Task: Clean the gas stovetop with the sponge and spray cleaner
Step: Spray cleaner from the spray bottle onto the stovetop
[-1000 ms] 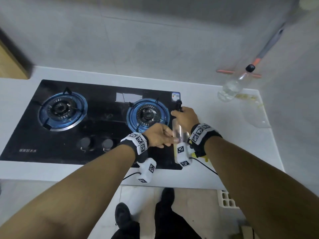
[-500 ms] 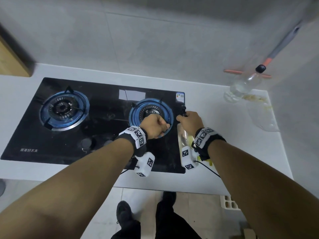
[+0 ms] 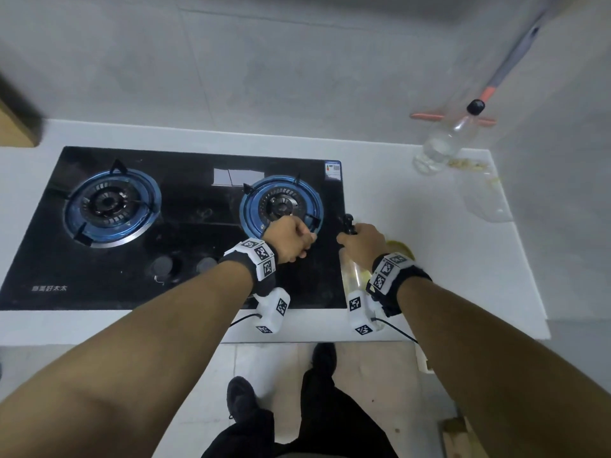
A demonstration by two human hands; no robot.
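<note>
The black glass gas stovetop [image 3: 185, 226] lies in the white counter, with a blue-ringed burner at left [image 3: 110, 204] and another at right [image 3: 281, 204]. My right hand [image 3: 362, 244] grips a clear spray bottle [image 3: 352, 276] by its neck. The bottle's black nozzle [image 3: 348, 223] pokes out above my fingers, at the stove's right edge. A yellow sponge [image 3: 401, 249] shows partly behind that hand, on the counter. My left hand [image 3: 291, 241] is curled into a fist over the front rim of the right burner, and nothing shows in it.
Two round knobs [image 3: 162, 266] sit at the stove's front. At the back right stand a clear bottle with a black cap [image 3: 439, 147], a clear plastic bag [image 3: 486, 200] and an orange-handled tool [image 3: 489, 94] against the wall. The counter's front edge [image 3: 132, 325] runs below my wrists.
My left hand has let go of the spray bottle and moved up over the right burner. My right hand has carried the bottle a little right, to the stove's edge.
</note>
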